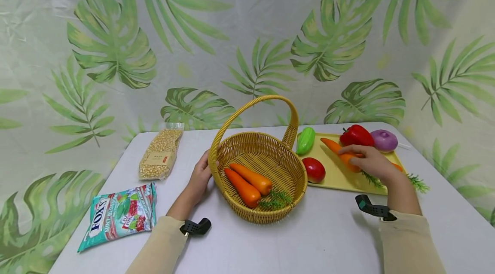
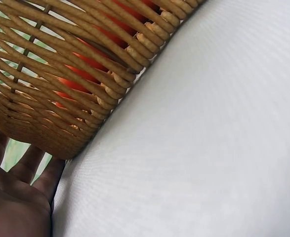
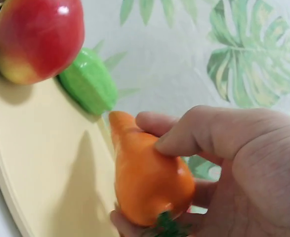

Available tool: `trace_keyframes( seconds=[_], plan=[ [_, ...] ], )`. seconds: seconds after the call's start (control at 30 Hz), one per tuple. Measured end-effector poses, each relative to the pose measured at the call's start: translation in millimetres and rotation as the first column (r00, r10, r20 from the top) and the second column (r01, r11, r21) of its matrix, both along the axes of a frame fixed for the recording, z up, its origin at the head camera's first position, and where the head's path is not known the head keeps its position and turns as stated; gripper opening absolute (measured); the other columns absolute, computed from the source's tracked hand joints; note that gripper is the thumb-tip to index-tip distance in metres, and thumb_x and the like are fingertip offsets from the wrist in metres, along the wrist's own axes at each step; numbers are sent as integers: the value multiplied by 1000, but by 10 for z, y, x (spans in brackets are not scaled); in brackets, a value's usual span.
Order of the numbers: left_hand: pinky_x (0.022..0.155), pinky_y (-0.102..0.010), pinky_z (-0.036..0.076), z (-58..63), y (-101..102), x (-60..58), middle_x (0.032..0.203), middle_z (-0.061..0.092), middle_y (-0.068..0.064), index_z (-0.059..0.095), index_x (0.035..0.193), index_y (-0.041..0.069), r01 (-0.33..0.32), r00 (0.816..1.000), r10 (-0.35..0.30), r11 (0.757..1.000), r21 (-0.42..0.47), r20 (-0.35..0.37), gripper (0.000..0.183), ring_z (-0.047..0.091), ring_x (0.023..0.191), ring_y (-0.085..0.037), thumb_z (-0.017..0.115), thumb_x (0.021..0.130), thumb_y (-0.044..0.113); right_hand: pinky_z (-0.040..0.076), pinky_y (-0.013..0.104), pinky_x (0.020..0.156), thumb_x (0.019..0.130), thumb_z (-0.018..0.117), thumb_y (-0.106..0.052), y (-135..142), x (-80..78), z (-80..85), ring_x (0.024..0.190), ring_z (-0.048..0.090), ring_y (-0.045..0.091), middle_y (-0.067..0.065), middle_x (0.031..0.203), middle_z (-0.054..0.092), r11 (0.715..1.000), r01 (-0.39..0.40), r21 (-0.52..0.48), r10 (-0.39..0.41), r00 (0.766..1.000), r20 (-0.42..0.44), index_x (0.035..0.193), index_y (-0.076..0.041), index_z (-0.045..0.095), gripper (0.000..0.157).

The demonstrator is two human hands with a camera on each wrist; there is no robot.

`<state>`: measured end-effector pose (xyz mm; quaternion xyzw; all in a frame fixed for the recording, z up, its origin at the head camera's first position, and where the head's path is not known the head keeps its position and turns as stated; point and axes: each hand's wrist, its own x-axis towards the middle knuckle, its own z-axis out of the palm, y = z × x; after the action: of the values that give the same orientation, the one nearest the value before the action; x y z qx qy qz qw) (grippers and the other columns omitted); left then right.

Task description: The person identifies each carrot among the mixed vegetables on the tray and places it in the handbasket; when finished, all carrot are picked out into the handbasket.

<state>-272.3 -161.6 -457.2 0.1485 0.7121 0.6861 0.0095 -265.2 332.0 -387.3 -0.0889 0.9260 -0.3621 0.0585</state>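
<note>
In the head view a wicker basket [image 1: 267, 218] with a tall handle stands mid-table, two carrots [image 1: 247, 186] with green tops inside it. My left hand [image 1: 201, 177] rests against the basket's left side; in the left wrist view its fingers [image 2: 23, 165] reach to the woven wall. Over the yellow tray [image 1: 336, 181] on the right, my right hand [image 1: 371, 162] grips another carrot [image 3: 152, 177] between thumb and fingers. On the tray lie a red apple [image 1: 314, 170], a green vegetable [image 1: 306, 140], a red bell pepper [image 1: 356, 135] and a purple onion [image 1: 384, 140].
A bag of corn kernels [image 1: 160, 153] lies at the back left, and a teal Fox's candy bag [image 1: 120, 214] nearer the front left. Part of one more carrot [image 1: 397, 167] shows behind the right wrist. A leaf-patterned cloth hangs behind the white table [image 1: 309, 239].
</note>
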Motion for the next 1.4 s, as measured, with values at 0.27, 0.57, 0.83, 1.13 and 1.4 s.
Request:
trace_keyframes(
  seconds=[0.27,0.57,0.83,1.13,1.4],
  plan=[
    [118,-55,26,-7,-3,-3,158,37,-3,39,152,21,2,1000,-2,1000,3,0,48,32,148,-25,45,104,19,52,34,76,103,48,-23,-86,67,191,102,54,30,21,126,59,999,39,-15,-39,998,-40,131,-12,61,33],
    [116,-51,30,-14,-6,-8,158,38,-4,39,152,21,-1,1000,1,1000,-7,-3,48,34,146,-25,44,104,17,53,26,85,100,58,-33,-147,202,389,106,63,26,16,134,55,991,-108,-78,108,994,-4,138,-17,55,41],
    [115,-51,31,-17,-6,-6,155,41,-7,40,151,21,-18,1000,18,1000,-17,2,47,37,142,-25,45,104,17,55,23,84,100,60,-30,-157,250,447,102,66,23,14,136,51,981,-156,-118,153,988,-36,138,-17,55,40],
    [115,-51,31,-27,-13,-17,156,40,-6,40,151,20,-11,1000,11,1000,-15,1,47,37,143,-26,45,104,17,57,29,85,104,53,-22,-139,270,476,99,68,18,9,127,54,949,-222,-226,208,974,-85,138,-8,55,37],
    [117,-54,29,-20,-18,-18,157,40,-5,40,150,23,-9,1000,9,1000,-6,15,47,35,145,-26,45,104,17,58,33,86,103,51,-12,-194,264,492,100,69,23,6,122,57,904,-305,-300,284,952,-112,133,-4,56,31]
  ],
)
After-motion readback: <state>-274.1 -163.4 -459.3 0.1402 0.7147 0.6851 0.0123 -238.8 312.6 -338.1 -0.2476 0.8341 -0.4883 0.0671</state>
